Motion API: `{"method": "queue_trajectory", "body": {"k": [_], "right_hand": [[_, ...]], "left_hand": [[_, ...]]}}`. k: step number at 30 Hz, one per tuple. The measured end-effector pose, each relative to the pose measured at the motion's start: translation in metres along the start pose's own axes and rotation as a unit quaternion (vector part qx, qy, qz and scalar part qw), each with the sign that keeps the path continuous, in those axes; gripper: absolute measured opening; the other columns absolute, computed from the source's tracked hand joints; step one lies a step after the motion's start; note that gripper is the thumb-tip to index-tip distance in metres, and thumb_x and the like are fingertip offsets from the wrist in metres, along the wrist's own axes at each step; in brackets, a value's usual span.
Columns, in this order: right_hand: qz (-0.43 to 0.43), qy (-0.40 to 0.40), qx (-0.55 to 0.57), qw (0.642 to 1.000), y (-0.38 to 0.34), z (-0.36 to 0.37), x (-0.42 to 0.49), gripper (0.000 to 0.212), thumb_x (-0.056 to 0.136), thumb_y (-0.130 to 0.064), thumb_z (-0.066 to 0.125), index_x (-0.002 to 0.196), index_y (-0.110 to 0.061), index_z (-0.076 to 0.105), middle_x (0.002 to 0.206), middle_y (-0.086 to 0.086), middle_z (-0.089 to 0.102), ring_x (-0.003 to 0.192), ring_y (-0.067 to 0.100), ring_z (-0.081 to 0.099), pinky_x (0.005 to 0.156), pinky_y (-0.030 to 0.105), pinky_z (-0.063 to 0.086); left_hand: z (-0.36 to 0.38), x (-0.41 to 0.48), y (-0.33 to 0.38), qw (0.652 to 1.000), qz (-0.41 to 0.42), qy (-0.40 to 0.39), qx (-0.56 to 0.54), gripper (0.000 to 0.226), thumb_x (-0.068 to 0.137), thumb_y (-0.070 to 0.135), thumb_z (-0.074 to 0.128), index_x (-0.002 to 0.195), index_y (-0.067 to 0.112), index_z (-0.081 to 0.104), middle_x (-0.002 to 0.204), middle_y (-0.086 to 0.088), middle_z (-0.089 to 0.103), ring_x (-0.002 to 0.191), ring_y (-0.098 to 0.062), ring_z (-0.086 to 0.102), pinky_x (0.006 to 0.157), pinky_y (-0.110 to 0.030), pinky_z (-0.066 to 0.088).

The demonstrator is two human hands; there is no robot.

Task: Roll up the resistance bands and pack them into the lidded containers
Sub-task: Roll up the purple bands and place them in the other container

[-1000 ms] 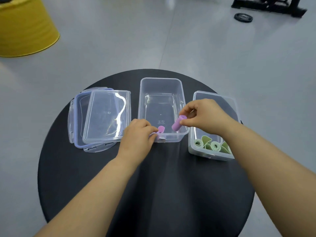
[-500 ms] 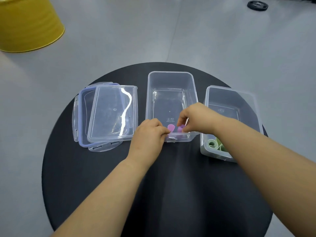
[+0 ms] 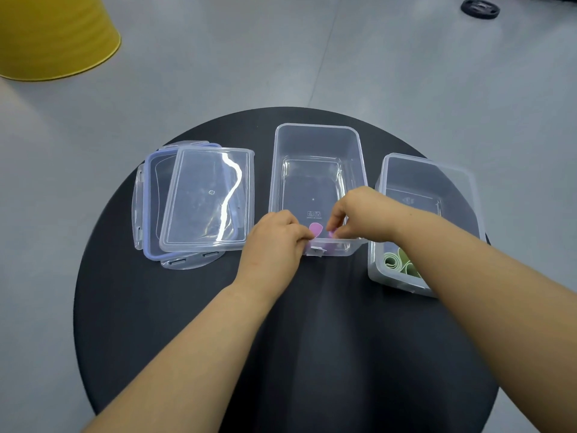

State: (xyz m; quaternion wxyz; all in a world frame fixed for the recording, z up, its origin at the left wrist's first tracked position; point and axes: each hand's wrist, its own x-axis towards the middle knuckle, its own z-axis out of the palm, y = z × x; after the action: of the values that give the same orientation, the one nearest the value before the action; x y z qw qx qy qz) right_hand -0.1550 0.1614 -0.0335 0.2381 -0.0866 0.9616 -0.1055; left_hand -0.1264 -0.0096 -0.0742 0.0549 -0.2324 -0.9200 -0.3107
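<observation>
**A:** Where are the bands?

**B:** There are two pink rolls, both down inside the box (image 3: 317, 128) at its near wall. The left roll (image 3: 316, 229) sits just off the fingertips of the left hand (image 3: 274, 245). The right roll (image 3: 331, 234) is under the right hand (image 3: 365, 217) and mostly hidden.

**A:** And the hands?

**B:** They are close together, with a small gap between them. The right fingers curl down and pinch the right roll. The left fingers are curled at the box's near rim, beside the left roll. I cannot tell whether they pinch the roll or only the rim.

**A:** Which way do the rolls point?

**B:** The left roll shows its oval end face upward, so I judge its long axis to be near upright. I cannot read the right roll's axis.

**A:** What could go wrong?

**B:** Nothing ties a roll, so if a hand lets go too soon it may spring loose. A roll standing on end, with bare floor beyond the hands, could also topple and unwind. The box looks light, too. A push from the left hand might slide it towards the lids (image 3: 206, 198) left of that hand. It could also go the other way, into the second box (image 3: 431, 170) beside the right hand, where green rolls (image 3: 395, 264) lie.
</observation>
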Motion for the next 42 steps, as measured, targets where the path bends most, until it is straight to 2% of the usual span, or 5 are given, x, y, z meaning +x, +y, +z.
{"method": "queue_trajectory", "body": {"k": [8,13,20,25,42], "right_hand": [[0.006,-0.025,0.001,1.0,-0.003,-0.001,0.001,0.019,0.089,-0.022,0.062,0.106,-0.019,0.072,0.107,0.001,0.069,0.091,0.016,0.059,0.076,0.021,0.041],[0.025,-0.029,0.019,0.999,-0.005,-0.002,0.003,0.017,0.087,-0.02,0.065,0.103,-0.019,0.072,0.101,0.0,0.069,0.078,0.012,0.055,0.072,0.022,0.044],[0.067,-0.037,0.094,0.993,-0.006,-0.003,0.009,0.018,0.078,-0.014,0.076,0.084,-0.016,0.059,0.086,0.003,0.066,0.08,0.026,0.07,0.082,0.037,0.056],[0.083,-0.051,0.096,0.991,-0.005,-0.005,0.011,0.014,0.078,-0.014,0.076,0.072,-0.018,0.064,0.078,0.001,0.069,0.071,0.016,0.068,0.071,0.025,0.054],[0.092,-0.038,0.129,0.987,-0.003,-0.008,0.005,0.014,0.08,-0.012,0.075,0.091,-0.014,0.067,0.07,-0.006,0.063,0.064,0.015,0.067,0.064,0.016,0.05]], "left_hand": [[0.001,0.0,0.0,1.0,0.002,0.01,-0.003,0.009,0.08,0.006,0.07,0.085,0.008,0.077,0.075,-0.01,0.063,0.072,-0.032,0.057,0.064,-0.03,0.04],[0.001,0.0,-0.001,1.0,0.0,0.012,-0.002,0.008,0.079,0.007,0.07,0.082,0.008,0.077,0.073,-0.009,0.063,0.07,-0.032,0.058,0.063,-0.029,0.038],[0.0,0.0,0.0,1.0,-0.012,0.003,-0.008,0.011,0.081,0.006,0.068,0.088,0.008,0.076,0.079,-0.011,0.064,0.078,-0.033,0.057,0.068,-0.029,0.037],[0.0,0.0,0.002,1.0,-0.017,0.003,-0.017,0.01,0.082,0.007,0.067,0.086,0.007,0.076,0.079,-0.012,0.064,0.078,-0.034,0.057,0.069,-0.03,0.038],[-0.005,0.0,0.007,1.0,-0.012,-0.005,-0.014,0.027,0.078,0.02,0.054,0.08,0.006,0.077,0.074,-0.013,0.065,0.072,-0.038,0.06,0.065,-0.037,0.048]]}}
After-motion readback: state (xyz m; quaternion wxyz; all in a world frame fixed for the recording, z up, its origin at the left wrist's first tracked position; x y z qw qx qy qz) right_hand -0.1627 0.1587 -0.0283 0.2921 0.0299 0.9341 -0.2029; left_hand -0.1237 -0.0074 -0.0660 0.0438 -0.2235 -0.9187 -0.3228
